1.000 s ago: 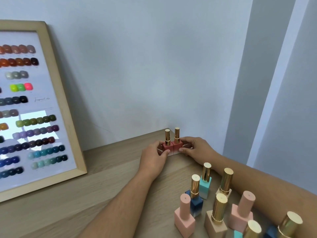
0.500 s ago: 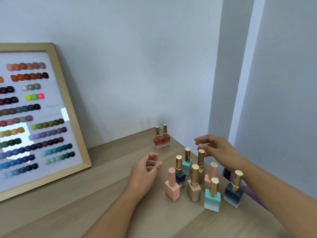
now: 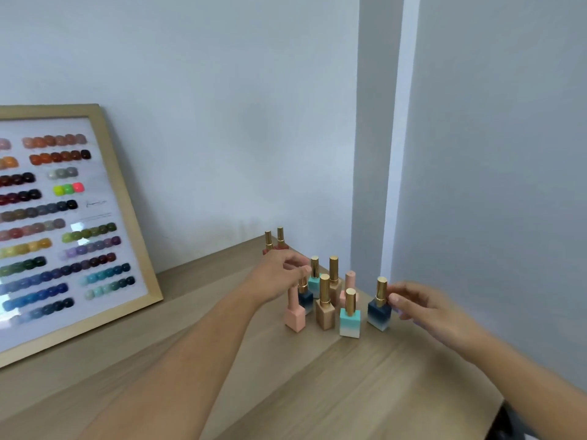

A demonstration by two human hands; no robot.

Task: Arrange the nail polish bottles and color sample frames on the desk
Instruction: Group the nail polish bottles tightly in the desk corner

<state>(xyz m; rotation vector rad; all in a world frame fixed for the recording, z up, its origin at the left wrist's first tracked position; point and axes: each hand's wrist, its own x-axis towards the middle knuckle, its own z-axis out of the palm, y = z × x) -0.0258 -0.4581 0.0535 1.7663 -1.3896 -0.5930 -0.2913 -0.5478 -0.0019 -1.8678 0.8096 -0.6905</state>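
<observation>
A cluster of nail polish bottles stands near the desk's far right corner: a pink bottle, a tan one, a teal one and others. My left hand is curled over the gold cap of the rear dark blue bottle, hiding the cap's top. My right hand has its fingers apart, thumb touching the neck of the right dark blue bottle. Two red bottles stand side by side at the wall. A wood-framed color sample board leans on the wall at left.
The desk's right edge runs just beyond the right dark blue bottle, beside a wall corner. Bare wood lies between the sample frame and the bottles and in front of the cluster.
Both hands let go of the two red bottles at the wall and drew back. The left hand has come onto the rear dark blue bottle, the right to the blue bottle at the edge.
</observation>
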